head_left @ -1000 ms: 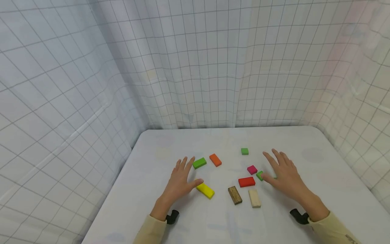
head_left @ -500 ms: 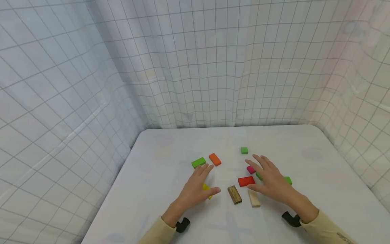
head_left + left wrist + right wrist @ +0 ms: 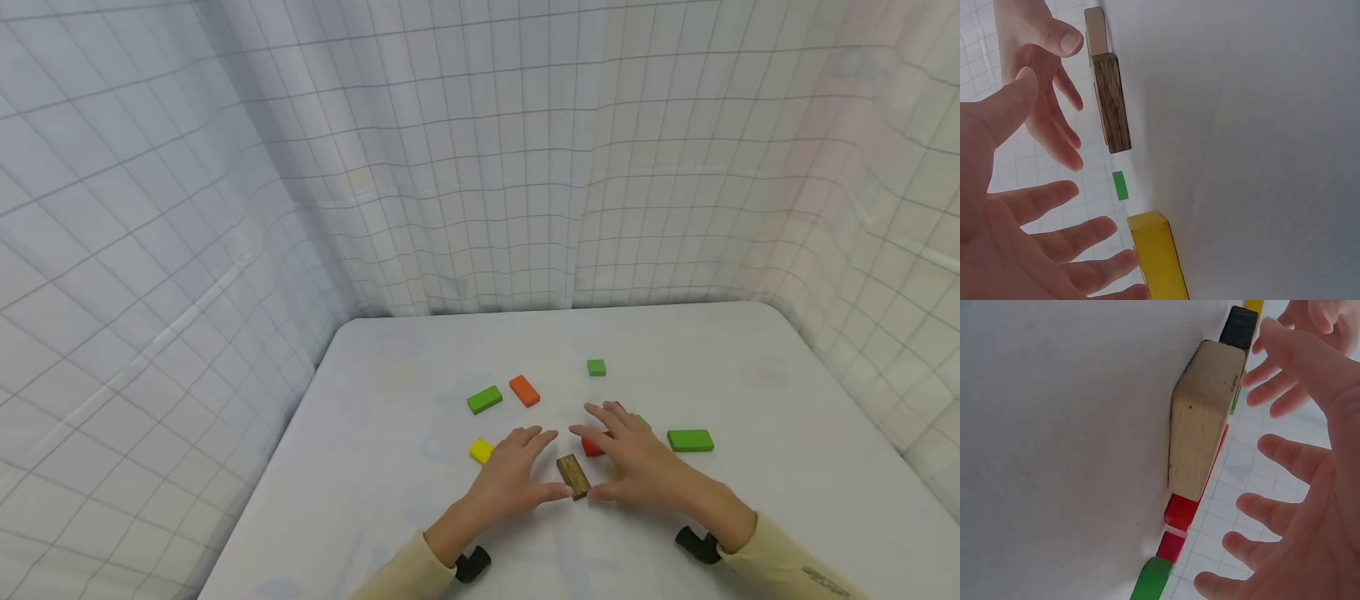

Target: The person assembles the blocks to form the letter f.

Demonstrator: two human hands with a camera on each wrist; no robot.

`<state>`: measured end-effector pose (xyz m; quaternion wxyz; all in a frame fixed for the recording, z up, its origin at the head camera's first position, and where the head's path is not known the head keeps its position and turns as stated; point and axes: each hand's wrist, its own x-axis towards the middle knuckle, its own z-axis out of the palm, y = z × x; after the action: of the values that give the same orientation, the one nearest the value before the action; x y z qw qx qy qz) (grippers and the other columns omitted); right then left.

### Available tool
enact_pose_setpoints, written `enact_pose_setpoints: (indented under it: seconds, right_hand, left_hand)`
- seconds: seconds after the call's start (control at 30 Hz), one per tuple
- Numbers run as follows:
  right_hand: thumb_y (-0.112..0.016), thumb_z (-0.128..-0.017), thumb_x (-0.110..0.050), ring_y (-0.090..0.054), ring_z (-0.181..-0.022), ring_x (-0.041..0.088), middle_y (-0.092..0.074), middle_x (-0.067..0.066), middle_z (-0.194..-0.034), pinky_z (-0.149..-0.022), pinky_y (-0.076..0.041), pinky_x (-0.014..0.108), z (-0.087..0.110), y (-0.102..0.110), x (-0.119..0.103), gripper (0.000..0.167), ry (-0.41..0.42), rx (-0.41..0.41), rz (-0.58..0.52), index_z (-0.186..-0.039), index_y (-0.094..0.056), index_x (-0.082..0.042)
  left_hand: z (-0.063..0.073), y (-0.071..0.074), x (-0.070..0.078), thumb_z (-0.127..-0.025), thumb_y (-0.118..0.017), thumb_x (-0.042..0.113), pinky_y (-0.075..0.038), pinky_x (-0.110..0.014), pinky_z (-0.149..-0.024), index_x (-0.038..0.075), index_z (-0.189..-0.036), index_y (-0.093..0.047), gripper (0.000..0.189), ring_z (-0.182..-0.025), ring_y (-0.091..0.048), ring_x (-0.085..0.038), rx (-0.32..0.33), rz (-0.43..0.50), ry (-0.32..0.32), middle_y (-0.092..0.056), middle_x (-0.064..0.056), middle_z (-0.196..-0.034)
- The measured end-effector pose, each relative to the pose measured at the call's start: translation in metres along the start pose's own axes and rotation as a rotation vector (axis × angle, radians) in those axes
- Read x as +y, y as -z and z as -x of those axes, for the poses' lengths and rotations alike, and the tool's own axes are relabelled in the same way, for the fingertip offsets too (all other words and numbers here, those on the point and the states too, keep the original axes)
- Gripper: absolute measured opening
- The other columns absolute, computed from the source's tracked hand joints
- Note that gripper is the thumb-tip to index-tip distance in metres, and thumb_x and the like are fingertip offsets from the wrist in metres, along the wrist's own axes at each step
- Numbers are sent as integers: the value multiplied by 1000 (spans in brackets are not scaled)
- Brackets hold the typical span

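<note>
We log a white table with rounded far corners [image 3: 675, 350]. On it, far left, we have a bright green rectangular block [image 3: 485, 400], then an orange rectangular block [image 3: 525, 391]; far middle, a small green square block [image 3: 596, 367]. Left: yellow rectangular block [image 3: 481, 451], partly hidden. Nearer middle: dark brown wooden block [image 3: 573, 476], red rectangular block [image 3: 592, 447], pale wooden block [image 3: 1194, 437]. Right: longer green rectangular block [image 3: 691, 441].

Wears a wrist-length, pale yellow-beige left sleeve [image 3: 408, 570] and a matching right sleeve [image 3: 776, 554] with a small, dark, illegible marking [image 3: 825, 581]. Carries a stubby, bent black left wrist piece [image 3: 474, 565] and a similar right wrist piece [image 3: 697, 546], likewise black and round-ended.
</note>
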<state>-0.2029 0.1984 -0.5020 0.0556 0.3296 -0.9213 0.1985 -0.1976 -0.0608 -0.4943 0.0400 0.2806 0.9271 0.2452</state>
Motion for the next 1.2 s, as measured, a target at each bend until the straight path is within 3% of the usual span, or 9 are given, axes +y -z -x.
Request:
enact_pose_setpoints:
  seconds: [0.23,0.43,0.53,0.93,1.2]
  right_hand:
    - [-84,-76,-54,-22,-146,48,-32,16,-160,-107,-24,74,-3,-5,-3,85,41,-42,23,-148,-52,-23]
    - [-85,-76,-53,-19,-147,46,-32,14,-161,-109,-22,72,-6,-6,-4,71,8,-89,36,-137,-62,-26]
    - [-83,-77,-54,-18,-149,43,-31,11,-161,-111,-21,70,-8,-7,-4,65,-11,-121,55,-134,-64,-28]
    - [-84,-76,-55,-24,-147,39,-39,10,-157,-112,-25,66,-11,-11,-7,59,10,-94,71,-125,-68,-25]
    - [-82,-76,-59,-33,-143,37,-51,7,-148,-112,-28,64,-14,-13,-14,60,3,-68,72,-121,-70,-22]
  left_hand:
    - [-6,-8,3,-83,-73,63,-43,-44,-106,17,-140,-60,74,-126,-49,-22,-3,-68,53,-56,-5,-137]
    - [-10,-9,7,-79,-79,59,-48,-30,-87,18,-124,-71,61,-96,-50,-13,2,-70,58,-56,2,-107]
    - [-11,-10,7,-77,-82,57,-45,-27,-80,18,-120,-73,58,-91,-46,-12,-4,-76,66,-51,4,-100]
    - [-14,-13,11,-72,-86,58,-46,-37,-91,20,-117,-71,62,-103,-47,-17,-34,-125,107,-49,2,-104]
    - [-12,-10,13,-73,-87,53,-45,-43,-101,15,-114,-71,59,-115,-50,-21,-39,-140,89,-53,0,-114]
